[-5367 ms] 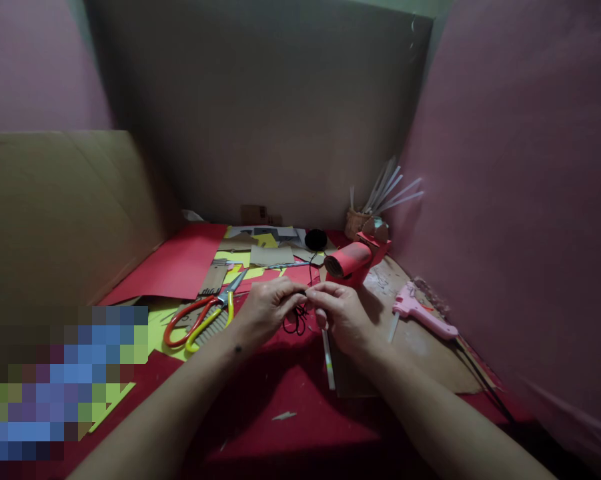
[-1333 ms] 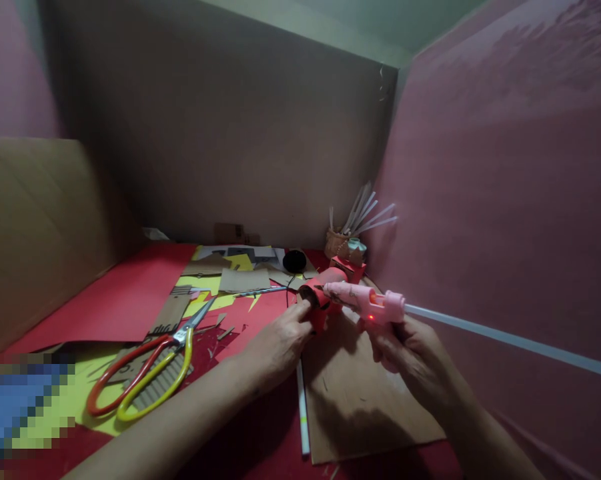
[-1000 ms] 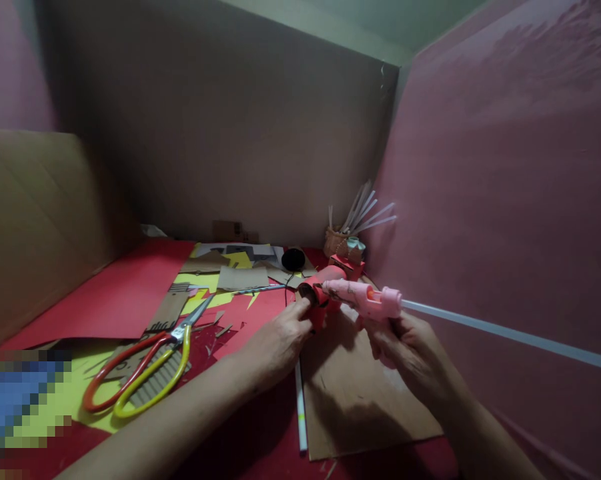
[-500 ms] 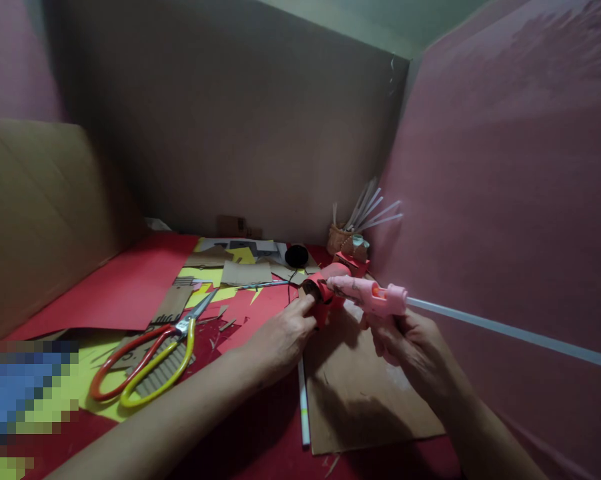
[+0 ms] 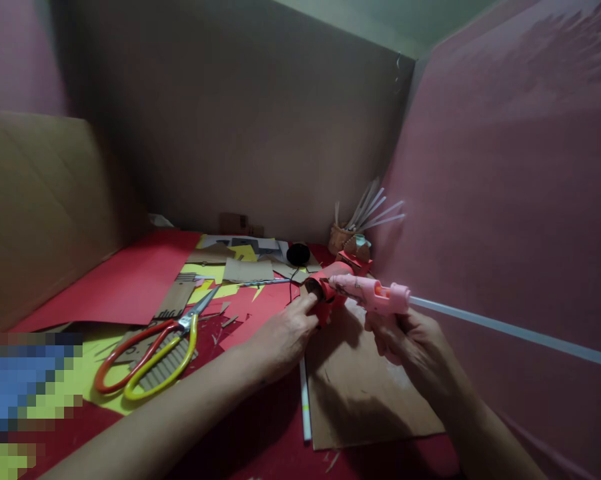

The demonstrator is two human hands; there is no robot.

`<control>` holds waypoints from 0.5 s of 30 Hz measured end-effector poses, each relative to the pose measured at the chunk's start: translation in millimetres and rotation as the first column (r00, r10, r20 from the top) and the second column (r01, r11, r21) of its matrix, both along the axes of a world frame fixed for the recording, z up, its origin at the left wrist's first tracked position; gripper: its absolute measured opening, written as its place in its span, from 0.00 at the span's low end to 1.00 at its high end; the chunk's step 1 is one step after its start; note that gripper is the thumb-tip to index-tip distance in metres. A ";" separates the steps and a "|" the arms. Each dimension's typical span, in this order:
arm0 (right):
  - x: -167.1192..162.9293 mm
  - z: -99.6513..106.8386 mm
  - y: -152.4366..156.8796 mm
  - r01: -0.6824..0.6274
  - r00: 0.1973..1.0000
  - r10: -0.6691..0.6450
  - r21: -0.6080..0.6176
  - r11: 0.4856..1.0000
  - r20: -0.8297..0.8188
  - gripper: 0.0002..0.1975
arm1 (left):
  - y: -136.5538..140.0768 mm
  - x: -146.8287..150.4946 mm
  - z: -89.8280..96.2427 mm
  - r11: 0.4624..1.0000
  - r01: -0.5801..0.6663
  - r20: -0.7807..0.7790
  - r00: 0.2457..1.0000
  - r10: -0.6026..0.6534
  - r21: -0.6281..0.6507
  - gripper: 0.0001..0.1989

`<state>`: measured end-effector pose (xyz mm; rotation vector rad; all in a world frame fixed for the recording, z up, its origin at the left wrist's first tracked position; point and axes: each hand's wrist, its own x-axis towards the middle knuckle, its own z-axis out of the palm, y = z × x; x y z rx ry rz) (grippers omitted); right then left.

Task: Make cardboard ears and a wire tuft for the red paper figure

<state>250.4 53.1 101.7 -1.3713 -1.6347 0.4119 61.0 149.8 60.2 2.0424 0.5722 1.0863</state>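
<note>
My right hand (image 5: 405, 340) is wrapped round the handle of a pink hot glue gun (image 5: 370, 293), whose nozzle points left. A long pale glue stick (image 5: 500, 327) sticks out of its back end. My left hand (image 5: 290, 333) grips the near end of a red paper tube (image 5: 336, 272), its fingers at the dark opening. The nozzle is at the side of the tube; whether it touches, I cannot tell. Beneath both hands lies a brown cardboard sheet (image 5: 370, 400), with a white stick (image 5: 305, 407) along its left edge.
Scissors (image 5: 160, 353) with red and yellow handles lie left of my left arm, among cardboard scraps and yellow paper. A basket (image 5: 339, 239) of glue sticks stands at the back, near the pink wall (image 5: 505, 187). A round black object (image 5: 298, 254) lies behind the tube.
The whole view has shifted slightly. Both hands keep their holds on the red tube and the glue gun, with the nozzle still at the tube's side.
</note>
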 end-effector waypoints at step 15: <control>30.6 -28.4 -19.6 0.237 0.971 -0.240 0.085 0.968 0.023 0.13 | 3.0 -4.1 -2.0 0.998 0.030 -0.171 0.985 -0.021 0.050 0.15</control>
